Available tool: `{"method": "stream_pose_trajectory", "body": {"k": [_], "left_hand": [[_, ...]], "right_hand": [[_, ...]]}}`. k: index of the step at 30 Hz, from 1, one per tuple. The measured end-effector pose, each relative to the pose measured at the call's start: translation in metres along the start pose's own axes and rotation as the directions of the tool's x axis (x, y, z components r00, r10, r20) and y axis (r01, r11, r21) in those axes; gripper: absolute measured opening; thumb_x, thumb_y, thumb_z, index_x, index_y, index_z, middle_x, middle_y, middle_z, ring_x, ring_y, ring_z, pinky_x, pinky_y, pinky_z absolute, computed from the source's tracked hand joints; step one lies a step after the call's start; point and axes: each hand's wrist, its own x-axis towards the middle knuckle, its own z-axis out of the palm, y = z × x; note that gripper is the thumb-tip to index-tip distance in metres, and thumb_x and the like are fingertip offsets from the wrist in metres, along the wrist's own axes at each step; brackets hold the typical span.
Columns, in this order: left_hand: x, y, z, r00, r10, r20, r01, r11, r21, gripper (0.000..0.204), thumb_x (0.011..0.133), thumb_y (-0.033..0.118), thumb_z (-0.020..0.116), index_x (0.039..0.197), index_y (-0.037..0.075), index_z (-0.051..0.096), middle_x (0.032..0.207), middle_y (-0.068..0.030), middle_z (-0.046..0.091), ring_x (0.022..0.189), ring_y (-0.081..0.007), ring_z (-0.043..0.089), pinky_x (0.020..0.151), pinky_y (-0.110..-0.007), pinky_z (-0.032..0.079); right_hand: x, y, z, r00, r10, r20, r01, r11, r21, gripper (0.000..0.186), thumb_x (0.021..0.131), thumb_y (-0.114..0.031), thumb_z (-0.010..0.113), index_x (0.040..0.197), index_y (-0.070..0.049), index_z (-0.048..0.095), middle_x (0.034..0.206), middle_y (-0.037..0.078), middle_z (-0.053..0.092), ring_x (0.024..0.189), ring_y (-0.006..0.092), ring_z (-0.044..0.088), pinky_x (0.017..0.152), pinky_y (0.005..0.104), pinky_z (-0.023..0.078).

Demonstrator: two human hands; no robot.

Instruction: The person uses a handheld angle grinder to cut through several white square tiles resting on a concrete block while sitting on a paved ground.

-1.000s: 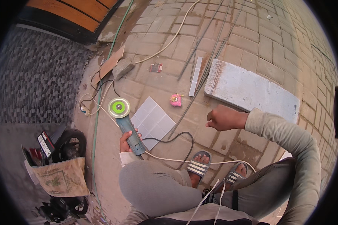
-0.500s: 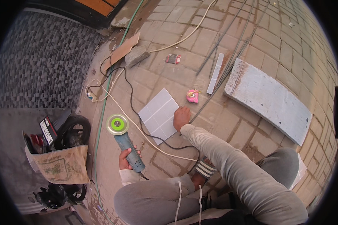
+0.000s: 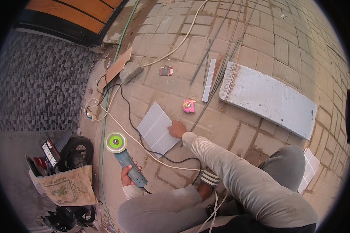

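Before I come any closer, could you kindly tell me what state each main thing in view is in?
Left hand: closed around the angle grinder
Right hand: at the right corner of the square grey tile, grip unclear
Angle grinder: held, disc facing up; running or not, unclear
Square grey tile: flat on the paving
Black power cord: slack
Pink tape measure: lying on the paving
Narrow tile strip: lying flat
Pale slab: stained brown

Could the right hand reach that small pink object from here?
Probably yes: the right hand, at the grey tile, is near the small pink object, and only paving shows between them.
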Motion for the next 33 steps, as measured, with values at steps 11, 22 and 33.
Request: {"method": "stream_pose_trajectory", "body": {"k": [11, 22, 33], "left_hand": [[0.060, 0.010, 0.037, 0.974, 0.068, 0.215, -0.079, 0.996, 0.042, 0.060, 0.088, 0.022, 0.069, 0.142, 0.008, 0.047, 0.110, -0.0115, 0.063, 0.090, -0.0307, 0.067, 0.074, -0.047, 0.061], [0.150, -0.025, 0.173, 0.854, -0.140, 0.501, 0.081, 0.987, 0.137, 0.054, 0.086, 0.016, 0.072, 0.134, 0.005, 0.050, 0.108, -0.0126, 0.066, 0.085, -0.0315, 0.071, 0.070, -0.047, 0.063], [0.145, -0.037, 0.222, 0.822, -0.206, 0.530, 0.068, 0.961, 0.269, 0.045, 0.085, 0.013, 0.072, 0.124, 0.001, 0.054, 0.104, -0.0140, 0.066, 0.084, -0.0302, 0.072, 0.069, -0.047, 0.064]], "right_hand": [[-0.062, 0.021, -0.136, 0.824, 0.006, -0.566, 0.094, 0.985, 0.147, 0.048, 0.099, -0.043, 0.058, 0.111, 0.003, 0.068, 0.096, 0.030, 0.072, 0.093, 0.0486, 0.069, 0.084, 0.0542, 0.054], [-0.145, 0.187, -0.295, 0.346, 0.354, -0.869, -0.068, 0.933, 0.353, 0.060, 0.099, -0.049, 0.058, 0.102, 0.010, 0.069, 0.103, 0.035, 0.070, 0.101, 0.0516, 0.066, 0.090, 0.0528, 0.051], [-0.141, 0.212, -0.292, 0.295, 0.428, -0.854, -0.255, 0.897, 0.361, 0.063, 0.101, -0.051, 0.054, 0.099, 0.010, 0.069, 0.103, 0.036, 0.070, 0.103, 0.0505, 0.067, 0.092, 0.0545, 0.051]]}}
